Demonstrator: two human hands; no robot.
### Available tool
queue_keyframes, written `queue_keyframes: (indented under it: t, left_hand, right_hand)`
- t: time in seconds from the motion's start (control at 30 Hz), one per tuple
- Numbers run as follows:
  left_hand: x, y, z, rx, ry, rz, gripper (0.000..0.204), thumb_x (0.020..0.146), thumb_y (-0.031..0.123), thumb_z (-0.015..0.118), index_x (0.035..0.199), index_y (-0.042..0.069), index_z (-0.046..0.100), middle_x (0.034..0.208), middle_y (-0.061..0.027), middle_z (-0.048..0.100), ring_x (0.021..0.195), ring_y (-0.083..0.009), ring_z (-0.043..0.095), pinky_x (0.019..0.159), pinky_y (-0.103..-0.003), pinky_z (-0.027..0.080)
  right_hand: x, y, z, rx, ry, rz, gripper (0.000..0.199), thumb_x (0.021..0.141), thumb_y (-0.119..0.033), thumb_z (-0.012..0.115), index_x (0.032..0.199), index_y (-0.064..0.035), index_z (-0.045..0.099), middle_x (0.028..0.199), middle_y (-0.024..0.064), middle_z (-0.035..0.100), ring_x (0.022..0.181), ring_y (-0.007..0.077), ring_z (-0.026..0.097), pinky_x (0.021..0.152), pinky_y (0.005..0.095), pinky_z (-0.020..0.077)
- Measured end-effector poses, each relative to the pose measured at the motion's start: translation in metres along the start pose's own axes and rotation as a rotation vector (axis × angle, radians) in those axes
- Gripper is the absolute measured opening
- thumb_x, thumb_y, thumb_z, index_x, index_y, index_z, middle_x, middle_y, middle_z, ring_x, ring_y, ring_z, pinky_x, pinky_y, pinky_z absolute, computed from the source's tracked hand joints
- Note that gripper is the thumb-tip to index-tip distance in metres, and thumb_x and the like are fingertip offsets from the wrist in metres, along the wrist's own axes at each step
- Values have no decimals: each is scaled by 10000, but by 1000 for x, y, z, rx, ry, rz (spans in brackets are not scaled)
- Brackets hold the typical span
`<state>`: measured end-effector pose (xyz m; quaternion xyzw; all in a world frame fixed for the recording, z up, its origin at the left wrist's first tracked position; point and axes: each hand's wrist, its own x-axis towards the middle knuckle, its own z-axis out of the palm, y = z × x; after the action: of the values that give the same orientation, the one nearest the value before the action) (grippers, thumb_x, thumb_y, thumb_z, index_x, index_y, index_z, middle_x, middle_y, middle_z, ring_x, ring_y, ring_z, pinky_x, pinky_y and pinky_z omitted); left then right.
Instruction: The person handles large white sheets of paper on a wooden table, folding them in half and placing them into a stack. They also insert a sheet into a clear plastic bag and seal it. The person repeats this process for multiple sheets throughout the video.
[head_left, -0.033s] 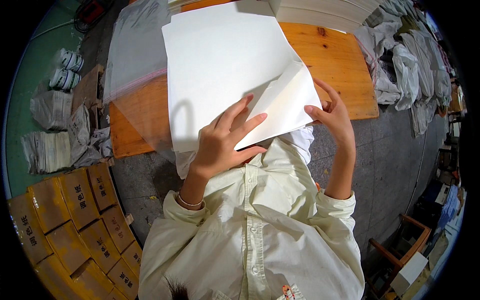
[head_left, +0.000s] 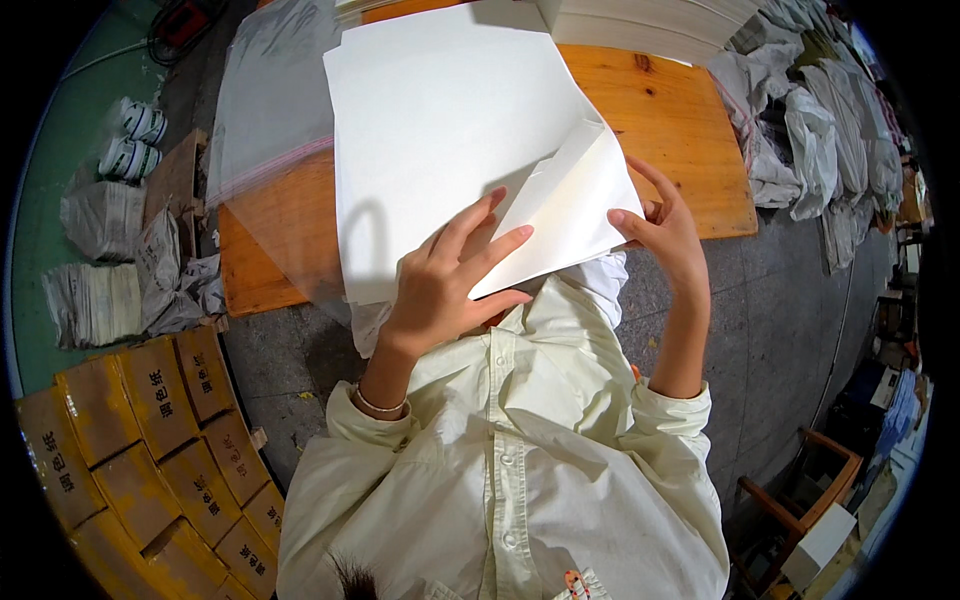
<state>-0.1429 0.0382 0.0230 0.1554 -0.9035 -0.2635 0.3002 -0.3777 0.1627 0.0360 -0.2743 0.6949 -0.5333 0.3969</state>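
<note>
Left hand [head_left: 440, 290] lies flat, fingers spread, pressing our folded paper [head_left: 450, 140] on the table [head_left: 690, 130]. Right hand [head_left: 665, 235] pinches the turned-up corner flap [head_left: 565, 215]. Paper stack [head_left: 650, 25] at far edge; yellow boxes [head_left: 140, 440] lower left.

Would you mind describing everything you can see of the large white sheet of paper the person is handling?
The white paper sheet is large, plain and unprinted, lying mostly flat on the wooden table with its near edge overhanging toward the person. Its near right corner is folded up and over into a triangular flap. The left hand presses fingers on the flap, while the right hand grips the fold's right edge.
</note>
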Motion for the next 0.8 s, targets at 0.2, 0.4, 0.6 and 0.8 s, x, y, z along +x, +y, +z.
queue_keyframes:
  t: [0.2, 0.4, 0.6, 0.8]
  left_hand:
    - [-6, -5, 0, -55, -58, -74, 509, 688, 94, 749, 1175, 175, 623, 1220, -167, 522, 983, -273, 629, 800, -341, 549]
    - [-6, -12, -1, 9, -33, 14, 408, 756, 27, 643, 1145, 152, 645, 1268, -182, 497, 1004, -280, 626, 804, -327, 547]
    - [1, 1, -4, -71, -44, -9, 455, 651, 200, 805, 1083, 151, 669, 1313, -169, 466, 1046, -284, 609, 858, -360, 532]
    - [-1, -3, -1, -14, -42, 3, 537, 587, 274, 843, 1077, 155, 660, 1317, -160, 463, 1049, -282, 607, 850, -384, 538]
  right_hand:
    - [-3, -4, 1, 124, 26, 64, 721, 777, -108, 731, 1373, -5, 338, 811, 70, 659, 697, 86, 613, 568, 234, 530]
    - [-2, 11, -13, 158, -78, -21, 717, 786, -81, 716, 1384, -17, 326, 786, 53, 657, 682, 73, 604, 563, 215, 518]
    - [1, 7, -7, 68, -26, -16, 747, 759, -89, 743, 1370, 22, 329, 726, 47, 644, 610, 61, 584, 536, 200, 506]
    - [0, 2, 5, 8, 76, -5, 728, 744, -123, 763, 1336, 40, 372, 683, 34, 626, 584, 57, 574, 525, 199, 507]
